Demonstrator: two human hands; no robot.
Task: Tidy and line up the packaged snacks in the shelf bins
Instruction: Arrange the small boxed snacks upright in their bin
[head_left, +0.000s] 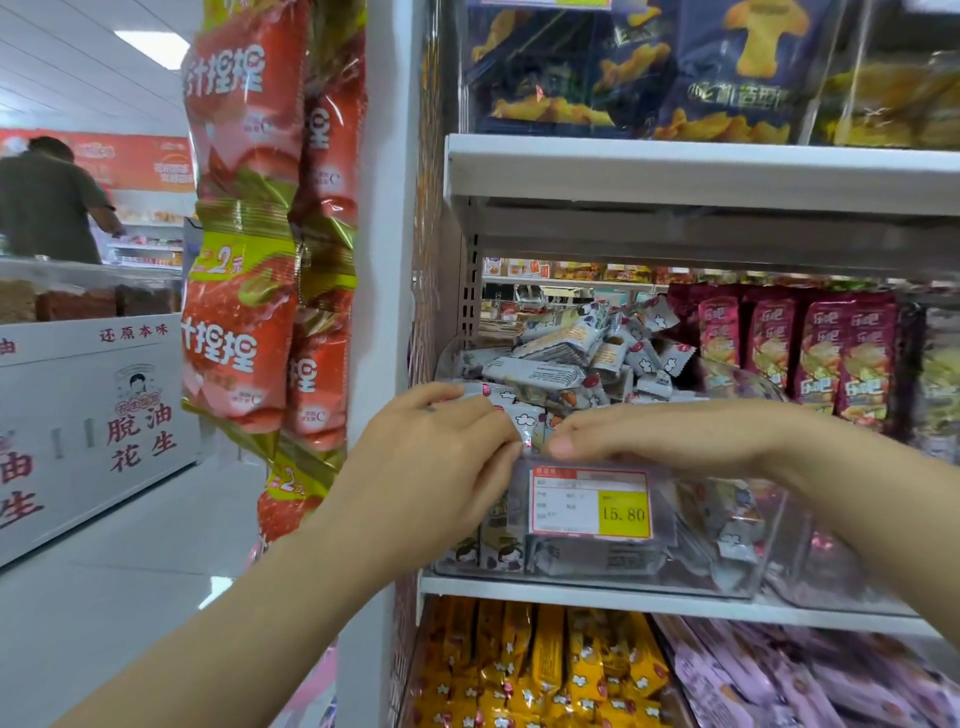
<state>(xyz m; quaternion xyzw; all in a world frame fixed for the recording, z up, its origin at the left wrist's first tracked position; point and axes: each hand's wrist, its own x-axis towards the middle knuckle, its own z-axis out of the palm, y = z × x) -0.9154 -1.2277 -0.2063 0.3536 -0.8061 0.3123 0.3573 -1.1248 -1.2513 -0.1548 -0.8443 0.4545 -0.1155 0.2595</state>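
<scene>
While left hand (441, 457) and right hand (660, 436) pinch one grey packet (522, 420), it lies crosswise along the bin (727, 561) front rim.

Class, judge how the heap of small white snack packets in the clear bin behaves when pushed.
Piled above the clear bin's front rim, the heap probably slides and spills. Glossy wrappers look slippery; each small packet is likely light.

We saw snack packets (561, 364) heaped in the bin (727, 564), a price tag (589, 501) on its front, pouches (769, 348) standing rightward.
</scene>
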